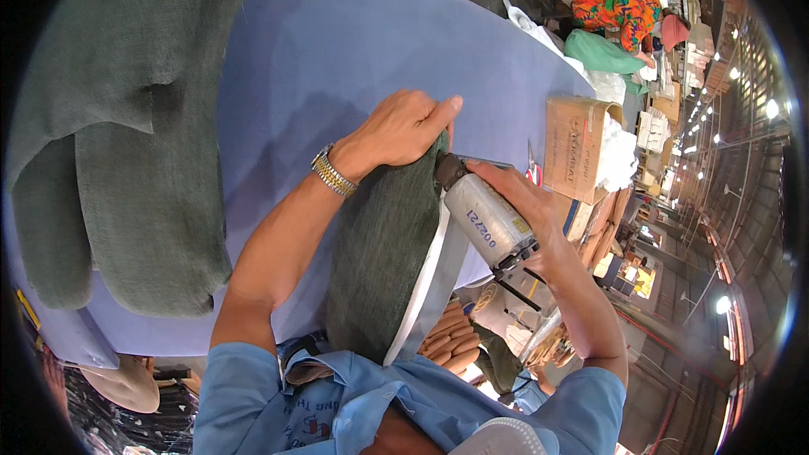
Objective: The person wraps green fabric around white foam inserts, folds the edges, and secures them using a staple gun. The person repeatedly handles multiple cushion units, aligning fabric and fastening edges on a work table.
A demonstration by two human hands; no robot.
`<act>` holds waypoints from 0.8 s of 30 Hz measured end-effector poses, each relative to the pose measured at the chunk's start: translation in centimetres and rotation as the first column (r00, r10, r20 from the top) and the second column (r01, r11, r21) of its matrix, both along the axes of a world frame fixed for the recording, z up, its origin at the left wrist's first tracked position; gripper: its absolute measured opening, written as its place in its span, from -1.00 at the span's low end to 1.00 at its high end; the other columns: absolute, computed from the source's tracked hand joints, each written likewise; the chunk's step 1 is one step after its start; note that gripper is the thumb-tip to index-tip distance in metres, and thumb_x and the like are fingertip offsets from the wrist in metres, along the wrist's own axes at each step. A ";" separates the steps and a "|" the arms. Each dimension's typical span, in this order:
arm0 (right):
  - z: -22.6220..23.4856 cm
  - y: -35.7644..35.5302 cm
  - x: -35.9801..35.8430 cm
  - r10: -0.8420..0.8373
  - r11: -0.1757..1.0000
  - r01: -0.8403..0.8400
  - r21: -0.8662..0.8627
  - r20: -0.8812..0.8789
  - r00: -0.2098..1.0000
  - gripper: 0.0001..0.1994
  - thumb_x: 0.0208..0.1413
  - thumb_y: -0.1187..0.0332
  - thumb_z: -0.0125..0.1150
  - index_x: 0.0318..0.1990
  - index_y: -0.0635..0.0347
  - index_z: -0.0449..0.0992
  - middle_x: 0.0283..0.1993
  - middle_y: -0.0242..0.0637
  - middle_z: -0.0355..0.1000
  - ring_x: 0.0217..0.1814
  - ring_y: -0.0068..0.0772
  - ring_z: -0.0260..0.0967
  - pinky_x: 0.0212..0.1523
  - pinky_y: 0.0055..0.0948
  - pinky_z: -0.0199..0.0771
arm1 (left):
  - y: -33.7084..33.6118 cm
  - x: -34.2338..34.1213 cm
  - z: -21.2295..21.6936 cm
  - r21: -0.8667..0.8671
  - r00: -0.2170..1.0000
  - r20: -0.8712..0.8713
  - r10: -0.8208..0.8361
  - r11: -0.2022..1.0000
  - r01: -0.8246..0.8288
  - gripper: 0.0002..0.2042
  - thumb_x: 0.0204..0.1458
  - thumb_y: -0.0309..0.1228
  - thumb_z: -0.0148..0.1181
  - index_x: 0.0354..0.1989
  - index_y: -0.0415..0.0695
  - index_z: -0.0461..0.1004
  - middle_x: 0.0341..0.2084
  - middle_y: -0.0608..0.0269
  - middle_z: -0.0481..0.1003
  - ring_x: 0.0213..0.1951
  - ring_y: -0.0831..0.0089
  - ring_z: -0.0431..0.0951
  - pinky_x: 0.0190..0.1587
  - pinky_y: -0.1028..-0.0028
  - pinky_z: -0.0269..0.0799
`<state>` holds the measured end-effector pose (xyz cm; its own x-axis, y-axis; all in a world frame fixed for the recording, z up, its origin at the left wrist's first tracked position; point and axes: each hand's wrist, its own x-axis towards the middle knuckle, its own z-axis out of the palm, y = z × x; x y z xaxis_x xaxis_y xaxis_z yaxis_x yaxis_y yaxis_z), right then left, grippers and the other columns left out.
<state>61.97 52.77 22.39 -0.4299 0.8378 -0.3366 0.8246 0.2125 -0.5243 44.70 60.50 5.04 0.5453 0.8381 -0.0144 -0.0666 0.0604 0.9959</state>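
A padded panel in dark green fabric [383, 244] stands on edge against my body, its white and grey underside facing right. My left hand [404, 131], with a metal watch on the wrist, is closed on the fabric at the panel's far top corner, thumb stretched out. My right hand [522, 202] is wrapped round a grey air-powered staple gun [489, 223]. The gun's dark nose sits against or very near the fabric edge, just below my left hand; exact contact is hidden.
A blue-covered table [354, 34] spreads ahead. Large dark green upholstered cushions [143, 185] lie at its left. Red-handled scissors [533, 170] and a cardboard box [581, 147] with white stuffing are at right. A person in an orange patterned shirt [615, 8] bends over work farther off.
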 end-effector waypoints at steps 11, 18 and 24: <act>0.7 2.1 -0.3 0.010 0.998 -0.008 -0.060 0.032 0.999 -0.21 -0.21 0.28 0.49 0.31 0.15 0.42 0.04 0.01 0.55 0.00 0.08 0.55 0.02 -0.15 0.55 | -0.5 0.8 0.6 0.002 0.993 -0.103 0.066 0.998 -0.067 -0.33 0.40 0.02 -0.20 -0.56 -0.25 0.60 -0.68 -0.08 0.49 -0.54 -0.08 0.53 -0.32 0.06 0.43; 0.8 2.3 -1.3 -0.037 0.993 0.040 -0.113 0.033 0.999 -0.23 -0.24 0.32 0.47 0.29 0.18 0.44 0.08 0.01 0.55 0.04 0.10 0.56 0.05 -0.19 0.55 | -0.7 0.2 0.4 -0.038 0.996 -0.048 0.073 0.996 -0.075 -0.32 0.41 0.02 -0.22 -0.57 -0.23 0.61 -0.67 -0.06 0.51 -0.52 -0.07 0.55 -0.31 0.08 0.43; 1.0 2.5 -2.2 -0.079 0.985 0.086 -0.152 0.052 0.996 -0.21 -0.30 0.39 0.49 0.27 0.16 0.45 0.11 0.01 0.55 0.06 0.08 0.56 0.07 -0.17 0.54 | -0.5 -0.6 0.6 -0.045 0.996 -0.050 0.068 0.996 -0.071 -0.31 0.42 0.03 -0.24 -0.53 -0.25 0.62 -0.64 -0.09 0.50 -0.48 -0.07 0.53 -0.25 0.13 0.44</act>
